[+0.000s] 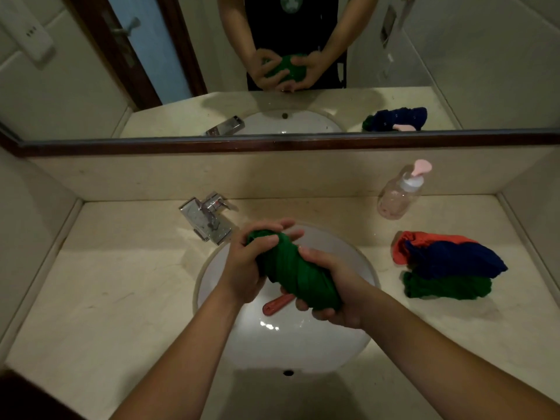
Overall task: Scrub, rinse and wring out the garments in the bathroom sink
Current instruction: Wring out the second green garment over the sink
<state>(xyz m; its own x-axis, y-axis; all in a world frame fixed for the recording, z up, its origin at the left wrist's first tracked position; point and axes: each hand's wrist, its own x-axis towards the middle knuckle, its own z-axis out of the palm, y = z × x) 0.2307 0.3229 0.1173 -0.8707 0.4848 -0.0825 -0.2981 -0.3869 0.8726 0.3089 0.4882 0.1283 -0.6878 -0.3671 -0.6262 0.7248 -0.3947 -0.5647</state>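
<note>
The left hand (pixel 245 268) and right hand (pixel 330 286) each curl tightly round the twisted green garment (pixel 298 274), held over the sink (pixel 303 344) within its rim; a red plastic handle (pixel 277 304) lies in the basin beneath.

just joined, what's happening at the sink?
A person is wringing a green garment over the white sink. The left hand grips its upper end and the right hand grips its lower end; the cloth is twisted between them. A red brush lies in the basin. Orange, blue and green garments sit in a pile on the counter to the right.
</note>
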